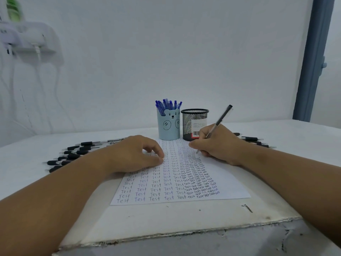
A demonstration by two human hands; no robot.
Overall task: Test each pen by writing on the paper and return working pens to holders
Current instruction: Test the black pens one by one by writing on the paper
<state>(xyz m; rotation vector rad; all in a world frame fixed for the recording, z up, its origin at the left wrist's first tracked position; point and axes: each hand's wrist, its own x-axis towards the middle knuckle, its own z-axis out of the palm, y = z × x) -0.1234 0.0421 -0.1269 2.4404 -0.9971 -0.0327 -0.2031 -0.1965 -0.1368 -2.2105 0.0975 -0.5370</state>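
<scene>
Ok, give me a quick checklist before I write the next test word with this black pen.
1. Right hand grips the black pen: ok.
2. Pen tip on the paper: cannot tell, the fingers hide it.
3. Left hand rests on the paper to steady it: ok.
4. Free space near the tip: not ok, that area is crowded with writing.
5. Mesh holder upright, nothing sticking out: ok.
6. Blue pens in bear holder: ok.
</scene>
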